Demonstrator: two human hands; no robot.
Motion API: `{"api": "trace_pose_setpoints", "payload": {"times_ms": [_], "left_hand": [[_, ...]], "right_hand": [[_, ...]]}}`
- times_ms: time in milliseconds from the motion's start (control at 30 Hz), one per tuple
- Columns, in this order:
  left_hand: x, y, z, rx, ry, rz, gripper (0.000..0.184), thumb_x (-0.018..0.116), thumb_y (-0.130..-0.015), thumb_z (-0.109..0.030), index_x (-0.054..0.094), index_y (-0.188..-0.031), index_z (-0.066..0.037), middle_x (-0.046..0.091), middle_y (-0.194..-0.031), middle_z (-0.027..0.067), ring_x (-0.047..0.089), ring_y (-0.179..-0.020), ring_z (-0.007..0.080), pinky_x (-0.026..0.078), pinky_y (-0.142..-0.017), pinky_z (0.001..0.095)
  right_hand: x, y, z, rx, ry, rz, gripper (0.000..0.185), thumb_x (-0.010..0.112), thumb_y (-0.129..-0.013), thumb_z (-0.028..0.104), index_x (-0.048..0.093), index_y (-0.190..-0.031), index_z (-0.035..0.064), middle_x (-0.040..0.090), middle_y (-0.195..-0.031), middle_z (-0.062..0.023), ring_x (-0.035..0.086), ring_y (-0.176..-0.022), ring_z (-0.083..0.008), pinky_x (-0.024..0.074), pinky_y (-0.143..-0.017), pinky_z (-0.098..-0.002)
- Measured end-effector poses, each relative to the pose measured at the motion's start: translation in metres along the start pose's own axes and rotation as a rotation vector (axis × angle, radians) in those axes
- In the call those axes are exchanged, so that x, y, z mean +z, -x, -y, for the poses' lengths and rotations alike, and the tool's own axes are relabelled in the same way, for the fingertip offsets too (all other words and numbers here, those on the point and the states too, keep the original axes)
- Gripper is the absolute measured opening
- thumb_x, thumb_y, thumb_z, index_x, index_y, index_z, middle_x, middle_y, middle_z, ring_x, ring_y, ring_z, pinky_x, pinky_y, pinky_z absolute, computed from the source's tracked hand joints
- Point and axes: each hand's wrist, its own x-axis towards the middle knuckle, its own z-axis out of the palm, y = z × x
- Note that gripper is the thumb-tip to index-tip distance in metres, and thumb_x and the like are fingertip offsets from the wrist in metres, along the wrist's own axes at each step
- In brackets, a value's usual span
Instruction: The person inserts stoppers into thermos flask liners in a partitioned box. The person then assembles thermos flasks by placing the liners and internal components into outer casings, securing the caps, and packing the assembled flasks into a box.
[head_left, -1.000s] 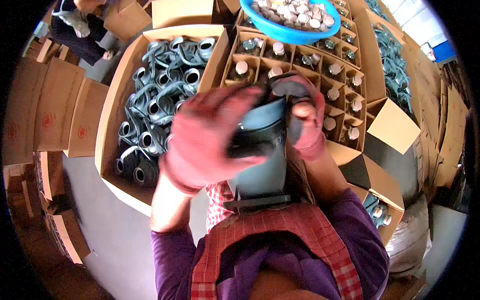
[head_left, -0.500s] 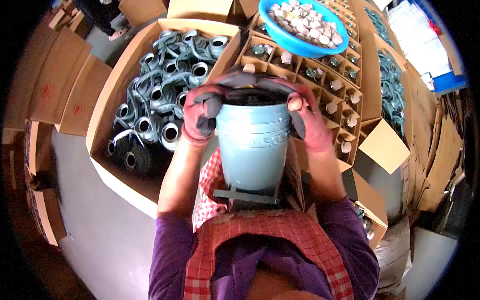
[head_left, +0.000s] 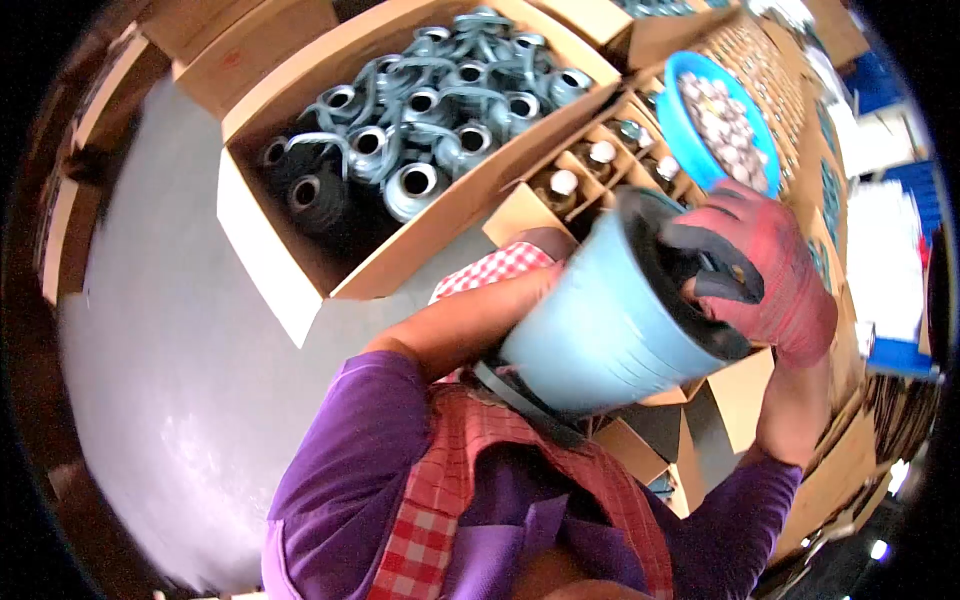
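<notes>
A light blue bucket-shaped vessel [head_left: 600,320] leans against my front, its mouth tipped to the upper right. Its inside is dark, and a flat grey base piece [head_left: 515,390] shows at its lower end. My right hand [head_left: 755,265], in a red and black glove, is at the mouth with fingers curled in; what they grip, if anything, is hidden. My left forearm [head_left: 470,320] runs behind the vessel, which hides my left hand and its fingers.
An open carton [head_left: 270,270] of blue-grey metal parts with looped tubes stands at upper left. Beyond the vessel, a divided carton [head_left: 515,215] holds glass pieces with pale caps. A blue basin [head_left: 690,130] of small round pale pieces rests at upper right. Grey floor [head_left: 180,400] lies left.
The vessel has tilted from upright to mouth rightward. My left hand has left the rim and gone behind it; my right hand has moved into the mouth. The view has turned.
</notes>
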Motion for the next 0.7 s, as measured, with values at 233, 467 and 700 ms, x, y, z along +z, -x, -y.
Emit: {"api": "trace_pose_setpoints", "payload": {"times_ms": [233,467,700], "left_hand": [[0.002,0.076,-0.051,-0.21,-0.927,-0.284,0.058,0.059,-0.083,-0.04,0.046,-0.128,-0.005,0.062,-0.102,0.0218,0.062,-0.092,0.0351,0.05,-0.08,0.0388],[-0.021,0.154,-0.056,0.282,-1.035,-0.256,0.075,0.076,-0.071,-0.024,0.041,-0.135,-0.005,0.061,-0.11,0.0194,0.063,-0.096,0.0271,0.049,-0.086,0.0342],[-0.104,0.2,-0.026,0.171,-0.474,-0.729,0.028,0.071,-0.074,-0.003,0.065,-0.101,0.0,0.065,-0.082,0.0034,0.058,-0.073,0.0089,0.049,-0.067,0.0233]], "right_hand": [[0.054,0.034,-0.053,0.681,-0.096,-0.353,0.044,0.071,-0.075,0.015,0.057,-0.113,0.0004,0.063,-0.105,-0.0172,0.062,-0.094,-0.026,0.0461,-0.086,-0.0362],[0.065,-0.011,-0.06,0.801,-0.512,-0.321,0.026,0.066,-0.081,0.014,0.063,-0.104,0.0026,0.066,-0.095,-0.0056,0.059,-0.086,-0.0167,0.0453,-0.081,-0.0298],[0.094,-0.109,-0.019,0.094,-0.531,-1.059,0.052,0.071,-0.077,0.025,0.056,-0.121,0.0032,0.059,-0.118,-0.0087,0.054,-0.11,-0.02,0.0389,-0.097,-0.0339]]}}
